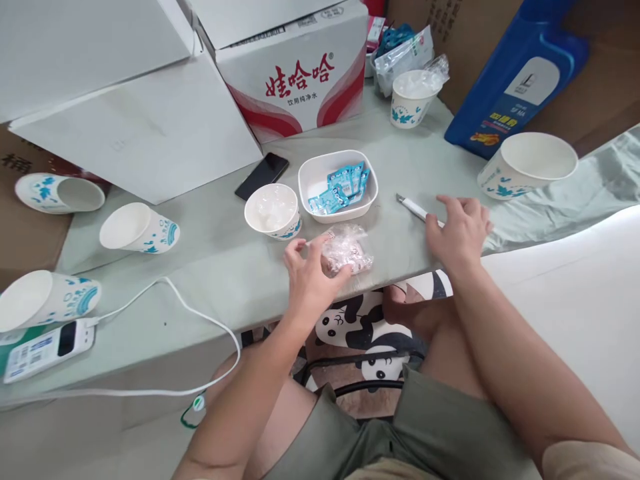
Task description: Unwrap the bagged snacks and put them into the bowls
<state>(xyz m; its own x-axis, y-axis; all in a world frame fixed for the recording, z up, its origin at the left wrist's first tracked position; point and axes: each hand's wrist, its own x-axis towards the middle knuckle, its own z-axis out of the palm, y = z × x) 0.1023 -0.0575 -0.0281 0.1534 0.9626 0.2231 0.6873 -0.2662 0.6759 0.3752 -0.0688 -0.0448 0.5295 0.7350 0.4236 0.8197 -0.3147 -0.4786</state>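
Observation:
In the head view, my left hand (317, 275) has its thumb and forefinger around the near side of a crumpled clear plastic packet (353, 250) with reddish-brown print. What is inside the packet is hard to make out. My right hand (461, 233) rests on the table with fingers apart. Its thumb lies over the end of a slim white utility knife (414, 209), whose tip points away to the left. Just behind the packet stands a white plastic tub (306, 175) with several small blue sachets (343, 187). A paper cup (273, 212) holding clear plastic is beside the tub.
A dark phone (263, 176) lies behind that cup. Other paper cups (133, 227) stand or lie at left; a large paper bowl (537, 163) stands at right. White boxes (305, 80) and a blue bottle (520, 87) line the back. A cable (200, 313) crosses the front edge from a power bank (50, 350).

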